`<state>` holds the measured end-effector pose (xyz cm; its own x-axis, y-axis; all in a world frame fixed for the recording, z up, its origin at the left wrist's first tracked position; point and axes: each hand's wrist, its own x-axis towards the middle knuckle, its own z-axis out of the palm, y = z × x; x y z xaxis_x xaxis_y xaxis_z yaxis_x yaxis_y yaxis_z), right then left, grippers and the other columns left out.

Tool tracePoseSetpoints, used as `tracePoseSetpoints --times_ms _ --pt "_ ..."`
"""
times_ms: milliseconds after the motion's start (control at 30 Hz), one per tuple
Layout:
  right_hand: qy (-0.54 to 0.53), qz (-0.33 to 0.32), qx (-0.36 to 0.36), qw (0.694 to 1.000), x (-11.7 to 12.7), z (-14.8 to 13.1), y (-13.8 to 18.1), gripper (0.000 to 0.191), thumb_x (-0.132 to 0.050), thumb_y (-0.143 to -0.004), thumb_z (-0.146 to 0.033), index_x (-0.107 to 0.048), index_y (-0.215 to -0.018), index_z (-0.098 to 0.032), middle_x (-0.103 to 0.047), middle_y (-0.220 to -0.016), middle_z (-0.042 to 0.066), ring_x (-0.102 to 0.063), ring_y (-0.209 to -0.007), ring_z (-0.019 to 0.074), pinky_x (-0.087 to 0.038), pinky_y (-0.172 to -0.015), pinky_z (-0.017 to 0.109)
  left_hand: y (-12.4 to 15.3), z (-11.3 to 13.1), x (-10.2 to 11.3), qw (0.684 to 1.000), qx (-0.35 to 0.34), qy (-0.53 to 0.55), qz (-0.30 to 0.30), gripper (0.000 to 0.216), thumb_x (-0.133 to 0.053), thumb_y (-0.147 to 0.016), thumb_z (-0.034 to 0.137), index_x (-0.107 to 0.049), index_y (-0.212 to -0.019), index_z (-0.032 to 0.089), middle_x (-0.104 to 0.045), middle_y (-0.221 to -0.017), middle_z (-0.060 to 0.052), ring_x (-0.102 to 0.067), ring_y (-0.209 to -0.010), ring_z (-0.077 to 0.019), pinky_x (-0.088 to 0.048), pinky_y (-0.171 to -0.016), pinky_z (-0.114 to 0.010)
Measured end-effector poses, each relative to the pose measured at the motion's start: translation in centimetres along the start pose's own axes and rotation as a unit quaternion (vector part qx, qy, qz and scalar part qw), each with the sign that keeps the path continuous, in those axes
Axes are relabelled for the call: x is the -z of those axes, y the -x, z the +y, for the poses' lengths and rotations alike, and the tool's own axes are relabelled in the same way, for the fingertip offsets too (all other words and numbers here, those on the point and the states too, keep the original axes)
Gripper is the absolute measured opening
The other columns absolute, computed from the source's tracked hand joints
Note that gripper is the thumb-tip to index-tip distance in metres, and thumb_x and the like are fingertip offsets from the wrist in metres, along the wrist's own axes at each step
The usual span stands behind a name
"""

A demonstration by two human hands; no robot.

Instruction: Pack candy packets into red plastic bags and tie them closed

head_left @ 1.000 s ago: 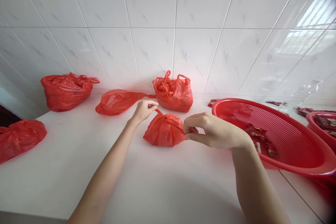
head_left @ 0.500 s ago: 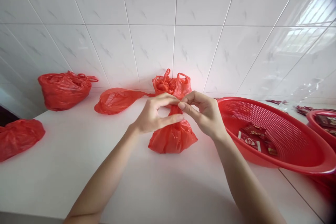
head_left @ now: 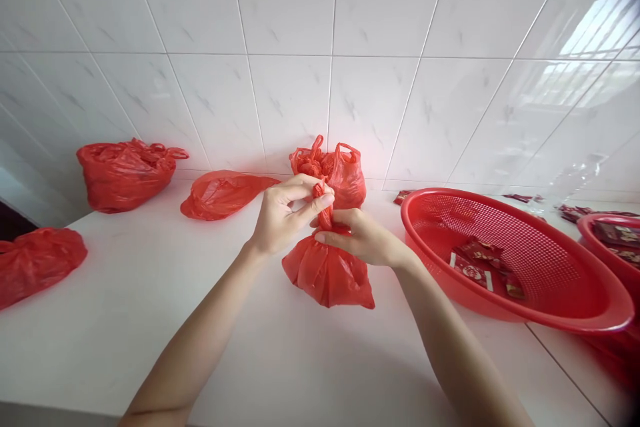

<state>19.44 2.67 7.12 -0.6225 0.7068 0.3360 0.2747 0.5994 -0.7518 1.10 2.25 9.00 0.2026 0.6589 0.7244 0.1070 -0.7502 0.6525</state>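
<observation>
A filled red plastic bag [head_left: 330,273] stands on the white counter in the middle, its neck gathered and twisted. My left hand [head_left: 287,213] pinches the top end of that neck between thumb and fingers. Lower down, my right hand [head_left: 363,235] grips the same neck, thumb in front and the other fingers partly hidden behind it. What the bag contains does not show through. Just behind it, against the wall, stands a second filled red bag [head_left: 347,177] with its handle loops up.
A large red plastic basket [head_left: 565,247] with several small dark-red packets [head_left: 473,273] stands at right, another red container [head_left: 593,227] beyond it. A clear bottle [head_left: 575,177] stands behind. More red bags lie at left: one flat [head_left: 220,195], two bulging [head_left: 125,177]. A tiled wall [head_left: 290,93] closes the back.
My right hand has moved down from the top of the bag's neck to its base. My left hand has shifted slightly left and now pinches the top end. The neck looks more tightly gathered.
</observation>
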Motion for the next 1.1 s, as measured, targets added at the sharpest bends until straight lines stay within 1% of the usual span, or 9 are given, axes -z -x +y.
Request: tracePoseSetpoints --times_ms 233,300,367,467,633,733,800,967,1100 --pt "-0.043 0.037 0.007 0.998 -0.1 0.1 -0.2 0.018 -0.053 -0.095 -0.029 -0.066 -0.091 -0.016 -0.063 -0.084 0.002 -0.056 -0.076 0.0139 -0.047 -0.068 0.028 -0.4 -1.3 0.4 0.999 0.022 0.02 0.037 0.017 -0.069 -0.088 0.034 -0.072 -0.08 0.019 -0.07 -0.096 -0.006 -0.065 -0.096 -0.0208 -0.053 -0.092 -0.037" --pt "-0.038 0.058 0.024 0.997 -0.1 0.2 -0.2 0.021 -0.049 -0.097 -0.029 -0.066 -0.094 -0.017 -0.066 -0.091 0.004 -0.06 -0.083 0.0157 -0.049 -0.075 0.03 -0.4 -1.6 0.3 0.997 0.046 0.029 0.048 0.019 -0.072 -0.085 0.037 -0.073 -0.093 0.019 -0.07 -0.104 -0.007 -0.064 -0.105 -0.0233 -0.052 -0.094 -0.037" --pt "-0.04 0.074 0.038 0.996 -0.2 0.3 -0.3 0.022 -0.046 -0.098 -0.028 -0.065 -0.096 -0.017 -0.067 -0.098 0.005 -0.061 -0.091 0.0174 -0.05 -0.081 0.031 -0.4 -1.8 0.2 0.994 0.087 0.049 0.035 0.035 -0.075 -0.082 0.039 -0.069 -0.112 0.02 -0.069 -0.109 -0.008 -0.063 -0.112 -0.0258 -0.053 -0.093 -0.037" --pt "-0.029 0.086 0.055 0.994 -0.2 0.3 -0.4 0.022 -0.043 -0.099 -0.025 -0.062 -0.092 -0.018 -0.066 -0.094 0.004 -0.06 -0.088 0.0175 -0.049 -0.08 0.032 -0.3 -2.1 0.1 0.986 0.142 0.078 -0.035 0.047 -0.076 -0.082 0.042 -0.063 -0.121 0.021 -0.068 -0.111 -0.008 -0.063 -0.112 -0.0269 -0.054 -0.088 -0.036" --pt "-0.015 0.111 0.056 0.992 -0.3 0.5 -0.5 0.015 -0.043 -0.096 -0.022 -0.048 -0.083 -0.021 -0.054 -0.081 0.0 -0.049 -0.072 0.0136 -0.043 -0.064 0.027 -0.1 -2.4 0.3 0.961 0.179 0.06 -0.202 0.029 -0.063 -0.091 0.046 -0.07 -0.103 0.021 -0.07 -0.101 -0.006 -0.065 -0.103 -0.0242 -0.052 -0.088 -0.035" --pt "-0.018 0.138 0.046 0.989 -0.4 0.6 -0.5 0.014 -0.046 -0.095 -0.023 -0.038 -0.083 -0.023 -0.046 -0.077 -0.003 -0.042 -0.067 0.0124 -0.038 -0.06 0.026 -0.2 -2.3 0.6 0.943 0.203 0.062 -0.258 0.032 -0.056 -0.095 0.048 -0.071 -0.1 0.02 -0.071 -0.098 -0.006 -0.065 -0.101 -0.0239 -0.051 -0.087 -0.035" --pt "-0.011 0.152 0.039 0.988 -0.4 0.5 -0.4 0.019 -0.047 -0.095 -0.025 -0.033 -0.082 -0.024 -0.041 -0.074 -0.004 -0.038 -0.065 0.0121 -0.035 -0.057 0.026 -0.1 -2.2 0.5 0.936 0.204 0.066 -0.279 0.029 -0.061 -0.092 0.046 -0.071 -0.1 0.02 -0.071 -0.099 -0.006 -0.065 -0.101 -0.024 -0.051 -0.086 -0.035" --pt "0.035 0.187 0.029 0.981 -0.2 -0.3 -0.2 0.029 -0.048 -0.098 -0.029 -0.031 -0.076 -0.023 -0.037 -0.069 -0.005 -0.034 -0.06 0.0118 -0.031 -0.054 0.027 0.6 -2.0 -1.0 0.944 0.196 0.085 -0.25 0.027 -0.069 -0.087 0.043 -0.072 -0.101 0.02 -0.072 -0.102 -0.006 -0.066 -0.1 -0.0239 -0.051 -0.085 -0.033" --pt "0.084 0.201 0.05 0.975 -0.1 -1.1 0.1 0.019 -0.05 -0.099 -0.034 -0.049 -0.085 -0.022 -0.056 -0.083 0.001 -0.053 -0.075 0.0154 -0.044 -0.066 0.03 1.8 -2.7 -1.1 0.952 0.213 0.101 -0.196 0.032 -0.061 -0.092 0.047 -0.073 -0.096 0.017 -0.073 -0.095 -0.007 -0.067 -0.091 -0.0226 -0.052 -0.079 -0.033"
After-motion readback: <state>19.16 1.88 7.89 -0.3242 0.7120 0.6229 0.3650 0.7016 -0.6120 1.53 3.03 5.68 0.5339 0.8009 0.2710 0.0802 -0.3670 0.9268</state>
